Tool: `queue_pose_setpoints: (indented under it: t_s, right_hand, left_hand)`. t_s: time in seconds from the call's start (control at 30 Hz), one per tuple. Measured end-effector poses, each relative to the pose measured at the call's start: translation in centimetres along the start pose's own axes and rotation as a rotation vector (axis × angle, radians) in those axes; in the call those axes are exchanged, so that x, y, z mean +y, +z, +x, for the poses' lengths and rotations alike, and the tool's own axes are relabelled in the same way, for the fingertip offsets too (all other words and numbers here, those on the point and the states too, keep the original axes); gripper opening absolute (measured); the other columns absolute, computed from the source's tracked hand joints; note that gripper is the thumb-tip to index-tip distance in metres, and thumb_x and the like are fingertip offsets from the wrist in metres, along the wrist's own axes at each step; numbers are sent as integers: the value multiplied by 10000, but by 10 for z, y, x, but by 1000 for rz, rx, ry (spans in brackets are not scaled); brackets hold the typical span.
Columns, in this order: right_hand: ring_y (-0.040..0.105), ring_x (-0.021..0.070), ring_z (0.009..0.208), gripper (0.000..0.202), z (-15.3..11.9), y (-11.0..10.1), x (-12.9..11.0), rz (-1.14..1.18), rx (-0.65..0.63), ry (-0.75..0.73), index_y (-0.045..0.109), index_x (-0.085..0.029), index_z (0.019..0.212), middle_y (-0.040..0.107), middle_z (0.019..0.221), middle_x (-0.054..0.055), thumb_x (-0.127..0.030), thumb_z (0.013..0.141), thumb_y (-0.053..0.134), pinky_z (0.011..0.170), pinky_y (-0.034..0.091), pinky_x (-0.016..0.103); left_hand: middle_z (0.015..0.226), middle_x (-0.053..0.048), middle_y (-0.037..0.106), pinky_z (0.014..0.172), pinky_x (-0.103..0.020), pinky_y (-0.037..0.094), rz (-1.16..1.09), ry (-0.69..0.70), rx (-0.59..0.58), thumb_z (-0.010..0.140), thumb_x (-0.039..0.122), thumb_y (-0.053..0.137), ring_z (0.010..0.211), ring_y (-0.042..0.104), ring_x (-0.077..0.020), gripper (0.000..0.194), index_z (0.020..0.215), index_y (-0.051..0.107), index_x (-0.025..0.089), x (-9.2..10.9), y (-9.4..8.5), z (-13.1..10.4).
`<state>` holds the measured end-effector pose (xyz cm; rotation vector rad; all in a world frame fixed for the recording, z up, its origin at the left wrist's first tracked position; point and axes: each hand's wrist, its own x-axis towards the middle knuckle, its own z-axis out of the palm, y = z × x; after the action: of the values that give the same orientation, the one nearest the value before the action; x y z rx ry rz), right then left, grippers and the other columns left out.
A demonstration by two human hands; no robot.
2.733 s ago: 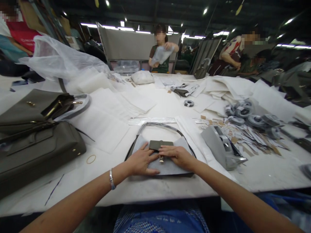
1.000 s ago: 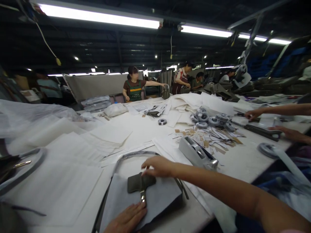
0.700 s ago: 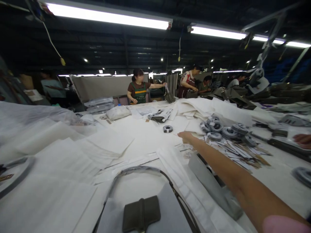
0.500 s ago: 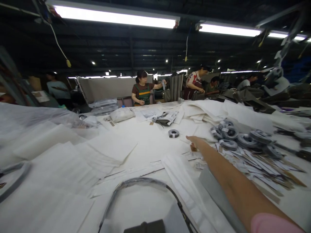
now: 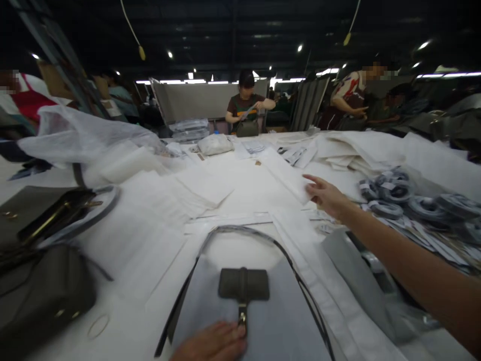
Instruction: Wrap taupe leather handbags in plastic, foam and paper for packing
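My left hand [image 5: 214, 342] lies flat at the bottom of the view, its fingertips beside the small gold clasp [image 5: 242, 316] of a bag. Pale grey sheeting [image 5: 203, 301] covers the bag's front, around a dark olive tab [image 5: 244, 284]. The bag's strap [image 5: 244, 229] arches above, partly in clear wrap. Further off to the right, my right hand [image 5: 326, 196] pinches the near end of a thin white sheet [image 5: 287, 175] between thumb and fingers. This sheet slants away over the white tabletop.
White sheets [image 5: 139, 220] spread on the left, beside dark olive bags [image 5: 48, 291]. Grey coiled straps [image 5: 394, 188] and paper strips lie right. A grey wrapped item [image 5: 353, 281] sits under my right forearm. Across the table a co-worker [image 5: 248, 105] handles a strip; others stand nearby.
My view has tilted down, bringing my left hand and more of the bag into sight. My right hand now grips a white sheet. The lone coil near it no longer shows.
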<state>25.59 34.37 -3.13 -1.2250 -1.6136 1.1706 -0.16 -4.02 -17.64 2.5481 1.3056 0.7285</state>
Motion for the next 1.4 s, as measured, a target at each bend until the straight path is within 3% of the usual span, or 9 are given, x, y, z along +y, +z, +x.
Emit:
queue_pose_setpoints:
  t_s: [0.13,0.23,0.37,0.5,0.6,0.7,0.8,1.2,1.4]
  right_hand:
    - [621,226,1137,438,-107,24,-19,-55,-741,-143,664,-272,1274,667,1292,52,-426,864,684,977,492,367]
    - [602,226,1189,354,-178,50,-17,-323,-983,-362,662,-307,1282,665,1300,36,-283,948,548,1040,451,393]
    - [498,302,1313,399,-229,77,3,-716,-913,-670,661,-260,1288,579,1403,117,-154,932,517,1116,338,544]
    - [424,323,1381,614,-244,85,9,-773,-1028,-722,436,-247,1488,365,1569,154,-453,933,595,1124,345,513]
    - [463,307,1346,655,-244,86,7,-792,-1076,-783,362,-280,1523,395,1556,130,-442,933,597,1094,385,496]
    - [460,273,1340,592,-240,84,7,-822,-850,-785,318,-273,1540,443,1523,115,-377,988,505,1093,392,477]
    - [438,330,1340,706,-240,82,10,-921,-659,-784,299,-271,1549,398,1548,138,-573,945,505,1085,383,530]
    - [336,296,1436,473,-254,90,46,-1005,-833,-914,400,-353,1491,359,1587,15,-385,1021,441,1167,219,574]
    - [312,309,1452,473,-254,87,54,-934,-841,-952,414,-333,1486,356,1587,37,-393,1018,449,1164,223,598]
  left_hand:
    - [1473,-57,503,1150,-382,396,5,-96,-82,817,106,498,1342,496,-202,658,1464,421,205,34,-20,-2]
    - [1295,-56,661,1056,-380,500,66,-214,-96,860,204,536,1160,648,-226,531,1389,526,254,36,-16,-6]
    - [1121,-76,735,1072,-396,480,119,-236,-74,880,293,562,1115,665,-262,315,1159,686,218,28,3,-20]
    - [1358,-81,613,1162,-437,373,94,-171,-52,869,264,565,1321,510,-283,420,1283,604,203,25,8,-19]
    - [1439,-79,543,1165,-443,370,80,-148,-47,863,234,567,1359,468,-275,502,1363,537,204,28,-1,-11]
    - [1494,-70,481,1170,-415,365,30,-96,-75,844,161,545,1380,446,-230,595,1432,458,208,33,-15,-4]
    - [1505,-75,467,1168,-408,367,-20,-43,-70,825,119,530,1382,442,-207,633,1446,433,197,36,-23,0]
    - [1265,-80,671,879,-402,586,94,-68,-46,852,194,544,1050,686,-257,535,1385,495,199,37,-17,-3]
    - [1057,-71,739,779,-312,598,117,-28,145,924,176,513,890,719,-200,295,1204,605,183,56,-23,-2]
